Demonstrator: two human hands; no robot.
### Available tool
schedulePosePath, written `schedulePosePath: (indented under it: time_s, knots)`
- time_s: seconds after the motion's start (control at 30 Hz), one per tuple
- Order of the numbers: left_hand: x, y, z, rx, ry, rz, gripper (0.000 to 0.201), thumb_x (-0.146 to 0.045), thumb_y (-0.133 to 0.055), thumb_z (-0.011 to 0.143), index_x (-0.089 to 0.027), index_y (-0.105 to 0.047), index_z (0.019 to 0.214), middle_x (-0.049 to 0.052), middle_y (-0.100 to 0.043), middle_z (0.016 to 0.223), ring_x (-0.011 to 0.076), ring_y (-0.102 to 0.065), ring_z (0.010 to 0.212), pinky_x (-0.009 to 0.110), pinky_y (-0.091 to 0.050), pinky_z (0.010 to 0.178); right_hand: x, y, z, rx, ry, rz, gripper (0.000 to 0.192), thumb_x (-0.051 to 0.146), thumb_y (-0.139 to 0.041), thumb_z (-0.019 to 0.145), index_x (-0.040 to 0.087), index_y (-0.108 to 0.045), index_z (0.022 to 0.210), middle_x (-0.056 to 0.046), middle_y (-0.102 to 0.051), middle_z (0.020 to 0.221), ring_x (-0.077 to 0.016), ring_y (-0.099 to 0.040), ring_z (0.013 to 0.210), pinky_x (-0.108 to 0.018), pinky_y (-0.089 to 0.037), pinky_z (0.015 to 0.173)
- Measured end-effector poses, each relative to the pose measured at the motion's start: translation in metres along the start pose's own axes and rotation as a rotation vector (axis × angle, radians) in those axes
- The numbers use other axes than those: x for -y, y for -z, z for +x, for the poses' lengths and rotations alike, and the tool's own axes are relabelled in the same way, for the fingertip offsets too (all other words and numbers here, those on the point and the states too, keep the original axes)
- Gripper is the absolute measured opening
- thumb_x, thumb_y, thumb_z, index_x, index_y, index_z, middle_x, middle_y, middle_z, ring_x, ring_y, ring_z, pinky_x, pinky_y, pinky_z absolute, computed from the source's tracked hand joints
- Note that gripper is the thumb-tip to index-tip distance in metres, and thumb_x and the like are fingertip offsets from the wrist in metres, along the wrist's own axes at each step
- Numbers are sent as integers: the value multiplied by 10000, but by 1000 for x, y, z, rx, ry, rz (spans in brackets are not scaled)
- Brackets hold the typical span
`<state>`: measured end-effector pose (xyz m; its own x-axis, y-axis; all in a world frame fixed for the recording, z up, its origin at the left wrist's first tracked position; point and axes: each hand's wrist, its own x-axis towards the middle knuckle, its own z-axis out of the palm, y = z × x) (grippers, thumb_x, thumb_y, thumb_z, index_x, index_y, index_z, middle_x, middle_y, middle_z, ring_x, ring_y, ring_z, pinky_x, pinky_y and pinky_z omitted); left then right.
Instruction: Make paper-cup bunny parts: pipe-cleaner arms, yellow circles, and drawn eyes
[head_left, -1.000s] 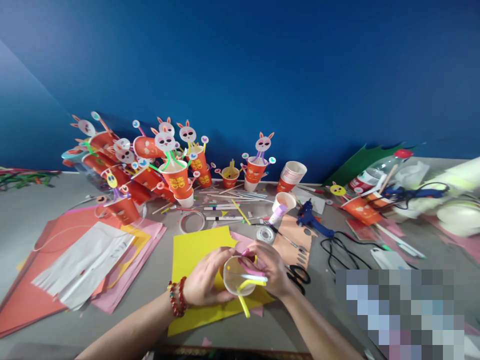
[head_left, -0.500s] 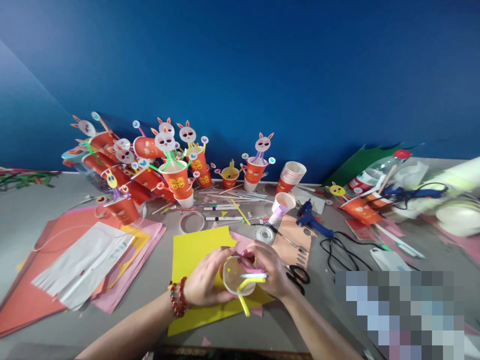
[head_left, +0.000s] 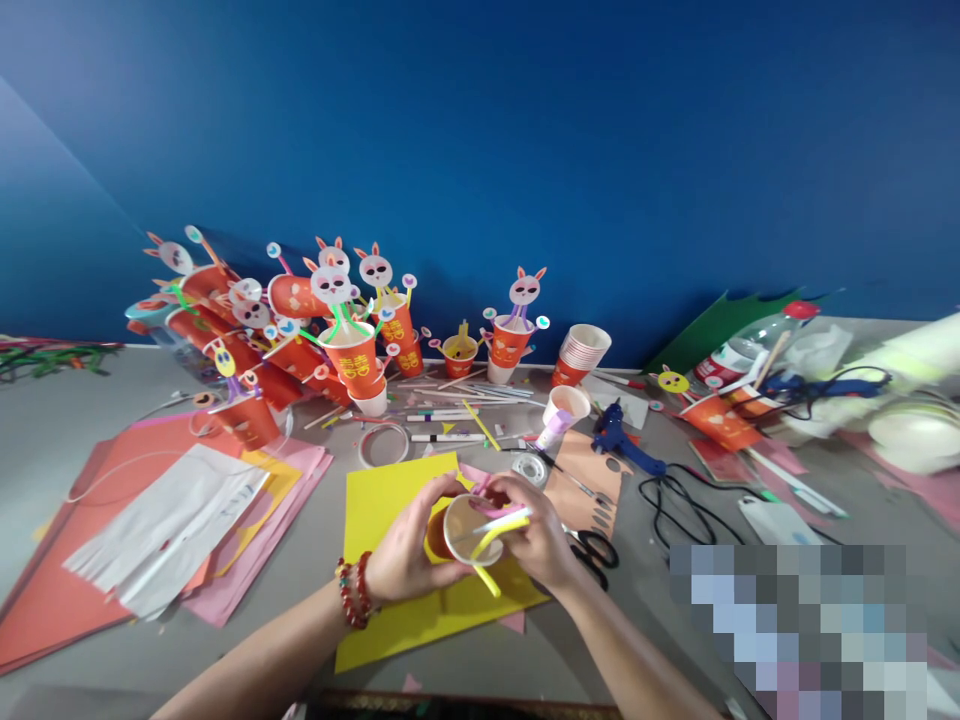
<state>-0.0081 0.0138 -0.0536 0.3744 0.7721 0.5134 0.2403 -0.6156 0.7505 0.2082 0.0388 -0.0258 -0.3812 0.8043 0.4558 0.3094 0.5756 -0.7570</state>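
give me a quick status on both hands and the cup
Left hand grips paper cup. Right hand fingers pinch yellow straw at the rim. Scissors beside right hand.

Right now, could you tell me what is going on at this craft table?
A person is holding a paper cup over a yellow sheet on the table. The left hand grips the cup's side, while the right hand holds straws, yellow and pale, at its mouth. Along the blue wall stand finished rabbit cups. A blue glue gun and scissors lie to the right of the hands.
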Motion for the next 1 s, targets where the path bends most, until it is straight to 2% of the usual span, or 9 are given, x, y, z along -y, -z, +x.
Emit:
schedulePosePath:
  time_s: [0.07,0.17,0.27,0.37,0.53,0.8,0.9,1.0]
  knots:
    - [1,3,2,-52,12,-7,917,-425,-774,785,-219,-230,1493,184,-544,1287,322,-579,1195,501,-494,1006,2,4,0,-53,4,19,190,182,-555,895,209,-586,1080,-88,-641,983,-228,-632,860,-333,-524,736]
    - [3,6,4,-150,29,13,891,-426,-760,798,-214,-238,1489,173,-542,1269,316,-579,1187,501,-493,1002,9,7,0,-116,111,28,146,145,-533,897,220,-587,1009,-64,-632,888,-223,-621,828,-355,-520,738]
    - [3,7,5,-193,22,30,876,-410,-753,807,-219,-239,1490,165,-529,1284,315,-576,1194,498,-495,1004,17,6,0,-31,265,-41,223,145,-617,842,232,-606,1046,-77,-660,955,-251,-624,913,-416,-519,809]
    - [1,6,4,-195,13,12,880,-375,-760,803,-226,-233,1491,159,-523,1294,310,-574,1196,489,-504,996,22,1,1,-8,338,-131,247,153,-647,833,256,-632,1057,-63,-669,952,-246,-624,916,-429,-513,821]
    - [-1,7,5,-187,8,-8,839,-323,-779,784,-235,-287,1458,139,-531,1278,297,-578,1169,469,-507,986,24,0,-1,-13,359,-189,215,169,-615,858,252,-663,1050,-61,-674,916,-245,-602,901,-432,-503,837]
    - [-2,5,4,-141,7,-2,812,-278,-760,790,-232,-290,1450,140,-543,1263,293,-573,1160,467,-499,983,24,-2,-3,44,360,-198,176,138,-604,832,232,-634,978,-31,-713,882,-226,-603,827,-440,-485,874]
    - [-4,6,4,-133,-2,-9,790,-268,-756,794,-217,-303,1439,151,-544,1254,296,-569,1156,473,-499,973,22,-1,-5,32,396,-173,217,125,-598,806,226,-633,995,-46,-710,913,-243,-606,858,-472,-481,889]
    - [-5,8,5,-117,-61,-3,786,-270,-762,786,-203,-324,1435,161,-552,1241,304,-565,1148,483,-502,958,19,3,-5,-33,436,-74,260,112,-550,775,213,-634,999,-79,-680,938,-260,-594,865,-480,-502,823]
